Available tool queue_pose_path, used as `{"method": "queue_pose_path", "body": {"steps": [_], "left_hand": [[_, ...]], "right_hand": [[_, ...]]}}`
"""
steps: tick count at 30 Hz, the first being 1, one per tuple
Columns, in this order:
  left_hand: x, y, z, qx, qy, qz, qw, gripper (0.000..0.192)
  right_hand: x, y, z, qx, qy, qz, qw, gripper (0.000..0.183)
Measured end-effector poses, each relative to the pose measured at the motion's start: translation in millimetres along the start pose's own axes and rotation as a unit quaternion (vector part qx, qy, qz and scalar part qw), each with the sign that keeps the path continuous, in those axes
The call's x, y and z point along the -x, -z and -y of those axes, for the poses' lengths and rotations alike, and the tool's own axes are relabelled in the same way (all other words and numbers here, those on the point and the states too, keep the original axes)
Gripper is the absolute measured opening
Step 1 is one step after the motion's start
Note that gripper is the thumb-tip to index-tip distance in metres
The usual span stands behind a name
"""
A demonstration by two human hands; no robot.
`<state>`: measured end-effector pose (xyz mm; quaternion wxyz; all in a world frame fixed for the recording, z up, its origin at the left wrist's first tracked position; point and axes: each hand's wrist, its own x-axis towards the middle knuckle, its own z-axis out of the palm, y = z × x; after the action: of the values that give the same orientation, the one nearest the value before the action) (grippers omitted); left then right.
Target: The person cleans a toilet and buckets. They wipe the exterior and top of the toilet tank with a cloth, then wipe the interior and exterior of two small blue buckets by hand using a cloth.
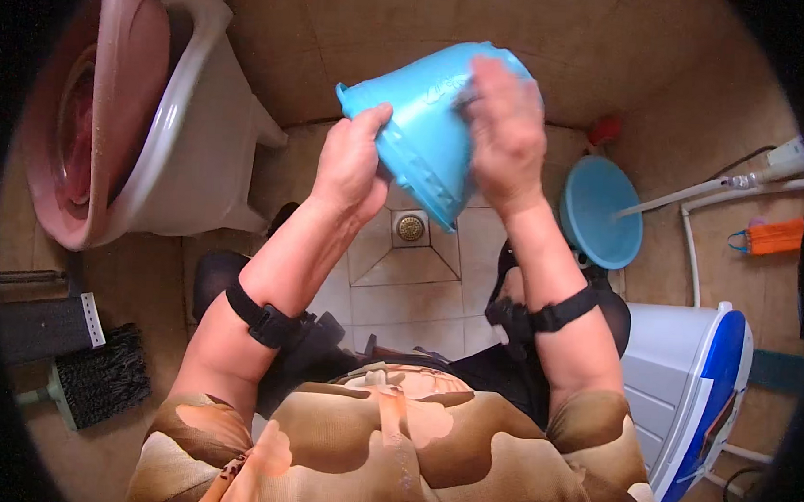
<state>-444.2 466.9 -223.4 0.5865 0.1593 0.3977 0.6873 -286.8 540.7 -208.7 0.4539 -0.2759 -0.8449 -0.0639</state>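
A light blue plastic bucket (426,122) is held tilted in the air in front of me, its outer wall with raised marks turned up. My left hand (355,160) grips its rim, the thumb lying on the outside of the wall. Over the bucket's right side is my right hand (509,135), blurred, with its fingers stretched along the wall. A small dark patch shows beneath those fingers; whether it is a scouring pad or shadow is unclear. The bucket's inside is hidden from view.
Below the bucket, a round floor drain (411,227) is set in pale tiles. Pink and white plastic tubs (201,118) stand tilted at left, above a dark mop head (102,376). At right are a light blue basin (602,211), white pipes (691,248) and a white-and-blue washing machine (663,386).
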Motion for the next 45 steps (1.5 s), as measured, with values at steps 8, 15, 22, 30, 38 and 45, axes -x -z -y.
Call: {"method": "queue_pose_path", "body": {"steps": [8,15,22,30,38,45], "left_hand": [[11,-10,-7,0.018,-0.039,0.028,0.999,0.027],[14,11,-2,-0.030,-0.032,0.083,0.996,0.035],[5,28,-39,-0.055,0.011,0.093,0.994,0.046],[2,73,-35,0.081,0.071,0.113,0.988,0.052],[6,67,-33,0.099,0.109,0.140,0.979,0.053],[13,28,-15,0.133,0.134,0.113,0.975,0.040]], "right_hand": [[6,4,5,0.012,0.031,-0.032,0.999,0.036],[-1,-2,28,0.000,0.080,-0.004,0.997,0.026],[-14,36,-20,-0.523,-0.404,-0.161,0.733,0.030],[-15,89,-33,-0.600,-0.419,-0.252,0.633,0.035],[7,39,-11,-0.647,-0.485,-0.204,0.552,0.035],[33,24,-48,-0.641,-0.538,-0.183,0.516,0.030]]}}
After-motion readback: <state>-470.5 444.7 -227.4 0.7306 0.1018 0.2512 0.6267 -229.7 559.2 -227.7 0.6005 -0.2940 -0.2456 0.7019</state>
